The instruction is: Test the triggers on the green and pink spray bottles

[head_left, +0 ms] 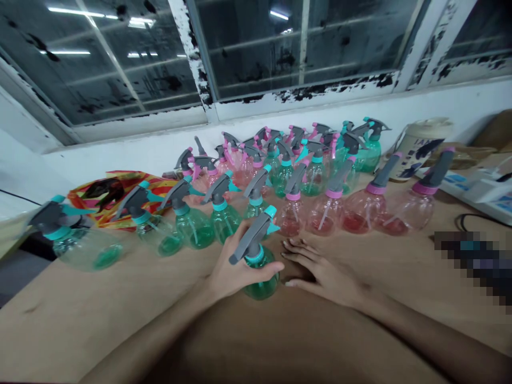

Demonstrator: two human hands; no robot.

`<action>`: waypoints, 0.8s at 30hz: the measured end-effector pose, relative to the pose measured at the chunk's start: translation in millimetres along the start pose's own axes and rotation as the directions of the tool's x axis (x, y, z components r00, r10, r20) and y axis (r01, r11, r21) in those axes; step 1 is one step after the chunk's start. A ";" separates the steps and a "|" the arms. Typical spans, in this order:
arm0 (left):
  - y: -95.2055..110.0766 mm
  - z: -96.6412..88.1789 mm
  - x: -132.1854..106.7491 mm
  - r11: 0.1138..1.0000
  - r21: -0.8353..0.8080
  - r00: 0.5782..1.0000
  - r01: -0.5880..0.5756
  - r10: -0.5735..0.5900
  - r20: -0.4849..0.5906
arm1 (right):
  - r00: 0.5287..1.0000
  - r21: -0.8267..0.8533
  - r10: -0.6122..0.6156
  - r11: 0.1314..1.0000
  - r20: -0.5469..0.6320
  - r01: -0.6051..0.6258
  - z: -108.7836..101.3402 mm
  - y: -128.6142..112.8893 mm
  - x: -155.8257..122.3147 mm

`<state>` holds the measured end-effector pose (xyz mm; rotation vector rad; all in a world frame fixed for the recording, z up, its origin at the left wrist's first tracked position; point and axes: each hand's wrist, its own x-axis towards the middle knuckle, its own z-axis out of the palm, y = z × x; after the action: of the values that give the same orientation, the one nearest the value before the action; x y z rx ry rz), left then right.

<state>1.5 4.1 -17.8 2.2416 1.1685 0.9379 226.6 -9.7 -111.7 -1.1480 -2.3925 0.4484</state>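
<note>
My left hand (236, 266) is wrapped round a green spray bottle (262, 285) with a grey and turquoise trigger head, upright at the table's near middle. Just right of it, my right hand (316, 266) hovers over or rests on the table, fingers apart and nothing in it; whether it touches the wood I cannot tell. Beyond my hands runs a row of spray bottles. Those on the left, such as this green spray bottle (196, 229), hold green liquid. On the right, a pink spray bottle (294, 218) and several like it hold red liquid.
Many more pink and green bottles crowd the back by the wall, among them a green bottle (368, 154). A colourful plastic bag (132, 186) lies back left. At right are a printed cloth pouch (420, 149), a white power strip (480, 186) and a blurred dark object (480, 261).
</note>
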 end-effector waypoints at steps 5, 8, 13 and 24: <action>0.2 -2.2 -16.4 0.997 0.045 0.998 0.064 -0.065 0.009 | 1.000 -0.026 -0.021 0.999 0.000 0.021 0.5 1.1 0.0; 2.5 -5.4 -25.2 0.994 0.014 0.994 0.106 -0.106 -0.001 | 0.999 -0.068 -0.027 0.997 0.020 0.028 0.8 1.8 0.6; 10.4 -27.0 -39.1 0.992 0.049 0.993 0.117 -0.116 -0.025 | 0.999 -0.105 -0.012 0.994 0.048 0.017 -0.5 -1.5 1.6; -51.7 -131.3 -129.3 0.919 0.164 0.903 0.359 -0.298 -0.309 | 0.996 -0.186 0.068 0.981 0.059 -0.056 -5.0 -44.3 11.9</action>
<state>-176.3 -66.3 -9.9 2.0144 1.7935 1.0469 193.9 -26.4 -83.7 -1.3097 -2.5026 0.2921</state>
